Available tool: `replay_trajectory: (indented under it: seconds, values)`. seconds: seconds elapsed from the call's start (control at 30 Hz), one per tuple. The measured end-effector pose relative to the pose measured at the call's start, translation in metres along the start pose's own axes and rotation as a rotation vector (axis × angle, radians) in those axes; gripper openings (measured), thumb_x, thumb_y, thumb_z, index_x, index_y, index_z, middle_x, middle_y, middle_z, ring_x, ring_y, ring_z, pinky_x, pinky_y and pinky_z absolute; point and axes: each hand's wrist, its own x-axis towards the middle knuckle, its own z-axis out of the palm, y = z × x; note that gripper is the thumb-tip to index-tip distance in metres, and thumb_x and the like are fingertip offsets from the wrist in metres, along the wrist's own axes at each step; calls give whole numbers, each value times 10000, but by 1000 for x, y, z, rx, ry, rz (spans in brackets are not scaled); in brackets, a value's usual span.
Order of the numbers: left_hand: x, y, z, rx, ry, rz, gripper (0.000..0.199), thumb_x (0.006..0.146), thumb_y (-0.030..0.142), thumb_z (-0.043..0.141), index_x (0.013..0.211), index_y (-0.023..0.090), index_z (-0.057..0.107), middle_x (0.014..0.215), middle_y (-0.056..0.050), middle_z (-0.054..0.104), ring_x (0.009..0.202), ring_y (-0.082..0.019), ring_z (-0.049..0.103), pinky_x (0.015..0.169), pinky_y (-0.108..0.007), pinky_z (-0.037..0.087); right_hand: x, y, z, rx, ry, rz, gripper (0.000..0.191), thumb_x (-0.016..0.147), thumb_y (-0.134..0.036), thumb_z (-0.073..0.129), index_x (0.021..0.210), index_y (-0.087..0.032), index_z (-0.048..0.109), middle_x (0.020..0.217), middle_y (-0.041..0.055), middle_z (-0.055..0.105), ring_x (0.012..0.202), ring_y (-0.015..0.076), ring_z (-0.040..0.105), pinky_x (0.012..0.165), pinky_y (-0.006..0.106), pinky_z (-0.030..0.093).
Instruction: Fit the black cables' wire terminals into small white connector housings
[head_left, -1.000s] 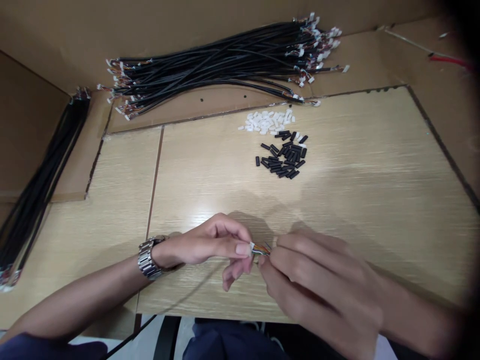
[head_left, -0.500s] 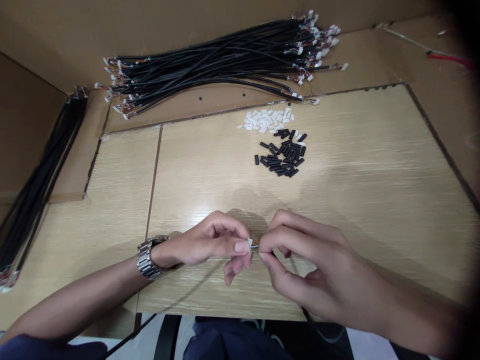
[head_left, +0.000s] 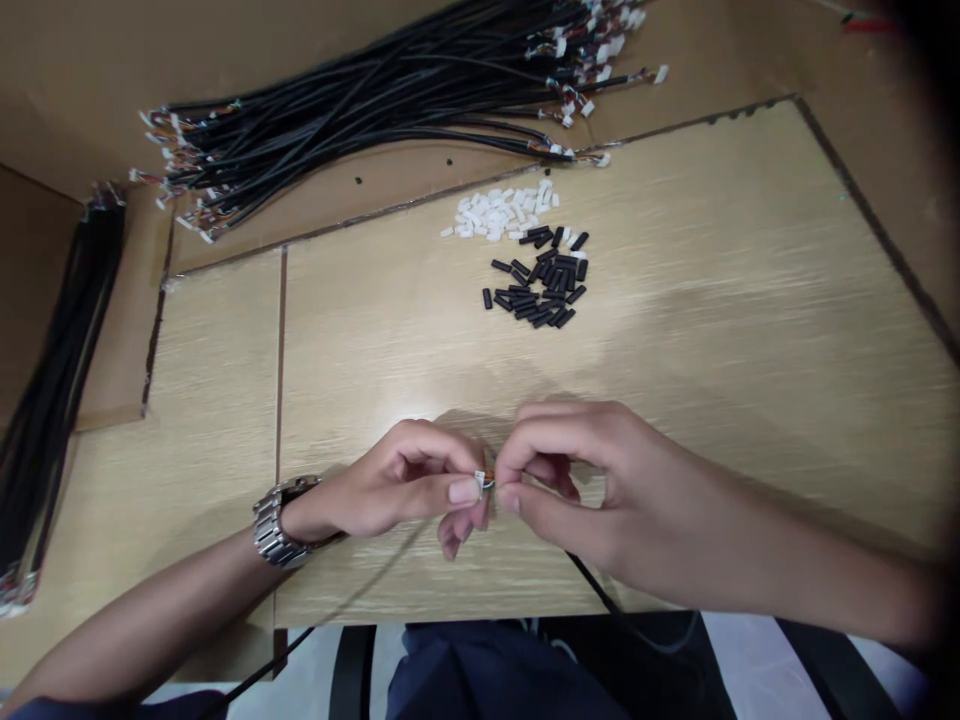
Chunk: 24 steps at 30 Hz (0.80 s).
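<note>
Between thumb and fingers, my left hand point(head_left: 420, 480) pinches a small white connector point(head_left: 479, 481) at the front of the table. Thin coloured wires point(head_left: 489, 478) run from the connector to the right. My right hand point(head_left: 570, 475) is closed on these wires, its thumb and forefinger pressed together just beside the connector. A black cable point(head_left: 592, 580) hangs below my right hand over the table edge; my fingers hide where it meets the wires.
White connector housings point(head_left: 502, 210) lie heaped beyond my hands, with short black tube pieces point(head_left: 544, 280) in front of them. Bundled black cables point(head_left: 360, 110) with white-plugged ends lie at the back. Another cable bundle point(head_left: 64, 370) is at the left. Cardboard walls point(head_left: 247, 50) stand behind.
The view has shifted, so the table things appear further left and higher. My right hand has turned slightly, its fingers still at the wires. My left hand keeps its pinch on the connector.
</note>
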Motion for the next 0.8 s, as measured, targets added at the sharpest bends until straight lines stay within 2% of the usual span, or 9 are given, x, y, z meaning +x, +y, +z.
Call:
replay_trajectory:
  seconds: [0.33,0.57,0.8]
  values:
    - [1,2,1,109,-34,27,229,961,272,578,821,144,707,669,-41,647,551,-123,646,530,-213,568,0,5,-3,105,-28,48,151,883,-176,628,754,-224,690,654,-25,593,601,111,539,489,226,400]
    - [2,3,1,123,-34,32,236,960,270,577,799,147,699,672,-41,649,541,-121,647,519,-209,570,3,6,-7,206,-106,79,152,895,-181,605,790,-219,708,602,-37,541,521,92,459,409,206,328]
    - [1,2,2,140,-19,28,247,952,295,586,789,144,693,650,-50,655,518,-125,646,487,-203,552,5,8,-9,277,-166,122,160,901,-199,590,790,-211,705,569,-48,511,496,85,414,413,206,289]
